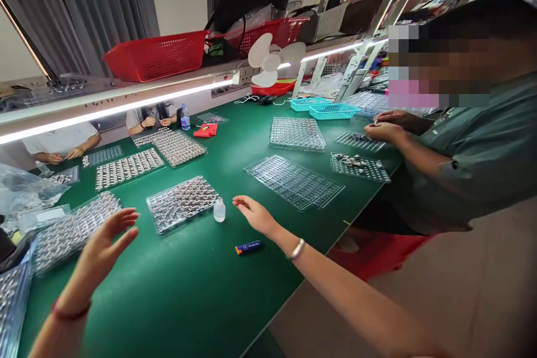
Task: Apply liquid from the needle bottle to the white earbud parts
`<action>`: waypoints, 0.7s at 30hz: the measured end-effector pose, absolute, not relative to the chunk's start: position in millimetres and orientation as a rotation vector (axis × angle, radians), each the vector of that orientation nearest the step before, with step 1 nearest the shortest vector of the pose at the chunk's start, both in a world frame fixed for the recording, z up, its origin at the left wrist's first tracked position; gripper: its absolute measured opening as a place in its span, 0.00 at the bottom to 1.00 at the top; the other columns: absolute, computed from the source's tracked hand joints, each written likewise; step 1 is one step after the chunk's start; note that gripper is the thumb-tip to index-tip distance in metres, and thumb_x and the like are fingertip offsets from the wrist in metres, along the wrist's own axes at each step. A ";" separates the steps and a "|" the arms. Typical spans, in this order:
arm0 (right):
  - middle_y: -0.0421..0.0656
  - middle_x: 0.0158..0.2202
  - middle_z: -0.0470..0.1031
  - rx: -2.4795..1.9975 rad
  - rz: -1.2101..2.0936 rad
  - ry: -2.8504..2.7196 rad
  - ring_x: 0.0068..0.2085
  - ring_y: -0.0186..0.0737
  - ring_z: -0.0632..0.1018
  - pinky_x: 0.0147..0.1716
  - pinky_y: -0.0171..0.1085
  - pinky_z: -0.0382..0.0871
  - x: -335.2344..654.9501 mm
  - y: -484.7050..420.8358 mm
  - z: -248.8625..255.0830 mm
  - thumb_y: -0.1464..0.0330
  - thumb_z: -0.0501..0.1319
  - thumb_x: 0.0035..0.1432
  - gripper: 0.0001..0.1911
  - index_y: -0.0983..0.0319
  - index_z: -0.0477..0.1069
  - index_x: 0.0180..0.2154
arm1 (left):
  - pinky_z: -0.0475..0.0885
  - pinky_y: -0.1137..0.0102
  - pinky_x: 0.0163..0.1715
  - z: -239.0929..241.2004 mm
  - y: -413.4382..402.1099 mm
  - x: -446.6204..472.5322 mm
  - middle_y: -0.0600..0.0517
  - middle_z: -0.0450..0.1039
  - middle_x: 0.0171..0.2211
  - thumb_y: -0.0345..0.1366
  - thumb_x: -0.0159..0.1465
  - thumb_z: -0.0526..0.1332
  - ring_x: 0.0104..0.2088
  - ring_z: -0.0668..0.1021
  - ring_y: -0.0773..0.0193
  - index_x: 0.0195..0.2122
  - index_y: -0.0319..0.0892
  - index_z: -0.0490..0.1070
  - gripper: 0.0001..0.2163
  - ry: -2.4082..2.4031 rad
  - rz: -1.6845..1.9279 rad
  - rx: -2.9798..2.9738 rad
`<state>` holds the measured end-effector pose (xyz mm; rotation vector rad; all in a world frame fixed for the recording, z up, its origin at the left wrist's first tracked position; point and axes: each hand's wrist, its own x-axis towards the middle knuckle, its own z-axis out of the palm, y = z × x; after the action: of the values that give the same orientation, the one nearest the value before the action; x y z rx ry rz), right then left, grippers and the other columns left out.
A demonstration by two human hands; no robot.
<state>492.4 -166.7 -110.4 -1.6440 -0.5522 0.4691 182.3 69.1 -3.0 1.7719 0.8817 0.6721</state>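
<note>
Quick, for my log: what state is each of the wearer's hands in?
Left hand: open, holding nothing visible.
Right hand: open, holding nothing visible, near the small bottle.

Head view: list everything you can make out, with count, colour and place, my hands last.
Table: 1, green, centre.
Trays: many, stacking hides the count, clear, across the table.
Small bottle: 1, translucent, by a central tray.
Tube: 1, blue and orange, nearer than the small bottle.
Water bottle: 1, clear and blue, far side.
Small baskets: 2, turquoise, far right.
Shelf: 1, pale, above the table.
Large baskets: at least 2, red, on the shelf.
Fan: 1, white, at the shelf edge.
Curtains: 2, grey, back wall.
Co-workers: 3, two far left, one right.
Left hand: 1, red wristband, over the left trays.
Right hand: 1, silvery bracelet, beside the small bottle.
</note>
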 end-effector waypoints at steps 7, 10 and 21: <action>0.47 0.50 0.73 -1.642 0.799 -0.428 0.45 0.42 0.77 0.45 0.47 0.74 538.9 -96.0 -117.2 0.61 0.58 0.67 0.16 0.63 0.69 0.51 | 0.66 0.53 0.56 -75.0 57.1 236.1 0.41 0.69 0.56 0.43 0.66 0.60 0.54 0.74 0.53 0.55 0.40 0.67 0.19 1.099 0.562 1.229; 0.47 0.50 0.73 -1.631 0.901 -0.435 0.45 0.42 0.77 0.45 0.46 0.74 542.5 -84.7 -122.1 0.60 0.58 0.67 0.17 0.63 0.69 0.51 | 0.69 0.51 0.54 -84.8 53.3 236.8 0.43 0.69 0.56 0.43 0.67 0.60 0.53 0.74 0.54 0.55 0.41 0.68 0.18 1.082 0.579 1.114; 0.46 0.44 0.77 -1.549 1.074 -0.514 0.42 0.41 0.78 0.46 0.46 0.72 537.4 -82.1 -129.3 0.53 0.53 0.68 0.22 0.64 0.71 0.48 | 0.61 0.59 0.62 -86.9 50.3 213.5 0.38 0.64 0.62 0.38 0.68 0.59 0.60 0.70 0.54 0.61 0.40 0.62 0.21 1.133 0.656 0.964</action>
<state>537.4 -82.1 -129.3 -1.5487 -0.5137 1.0739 213.5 50.3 -86.9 0.9642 1.1325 0.6561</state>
